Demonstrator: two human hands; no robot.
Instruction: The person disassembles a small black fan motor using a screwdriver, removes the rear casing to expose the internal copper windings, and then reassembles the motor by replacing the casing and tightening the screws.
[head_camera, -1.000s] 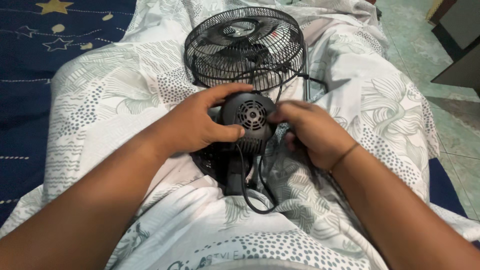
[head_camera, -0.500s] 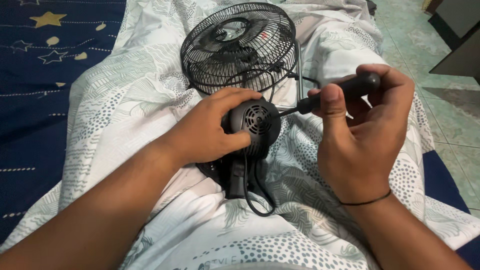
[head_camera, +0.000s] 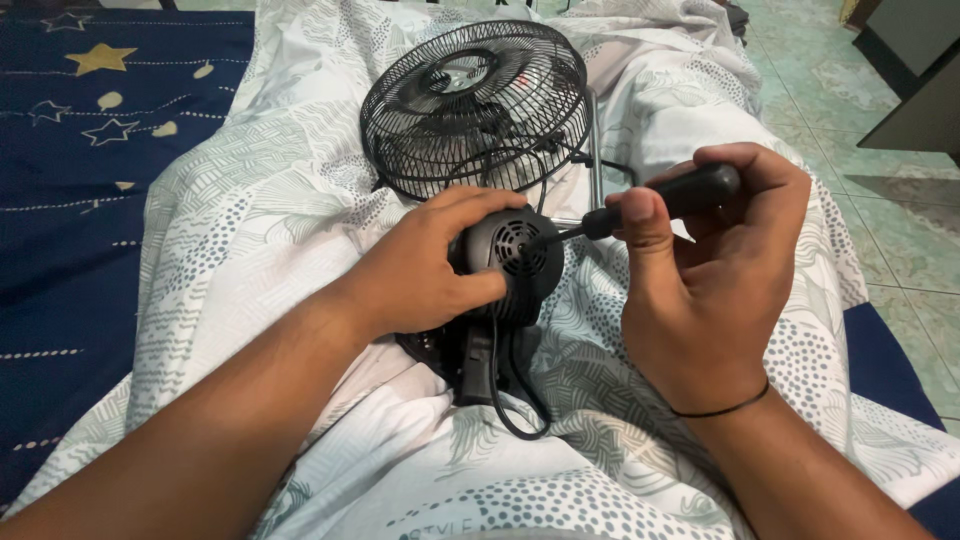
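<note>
A small black fan lies on a white patterned sheet, its wire cage (head_camera: 475, 105) facing away from me. My left hand (head_camera: 425, 270) wraps around the round black motor housing (head_camera: 515, 262) at the fan's back. My right hand (head_camera: 715, 270) grips a black-handled screwdriver (head_camera: 665, 200), and its metal tip touches the vented rear cover of the housing. The fan's black stand and cord (head_camera: 490, 385) hang below the housing, partly hidden by my left hand.
The white sheet with grey leaf and dot print (head_camera: 250, 220) covers the surface under the fan. A dark blue cloth with stars (head_camera: 70, 180) lies to the left. Green tiled floor (head_camera: 850, 110) and a dark piece of furniture (head_camera: 915, 90) are at the right.
My right hand rose from the housing, took up the screwdriver and brought its tip onto the rear cover. My left hand kept its hold on the housing.
</note>
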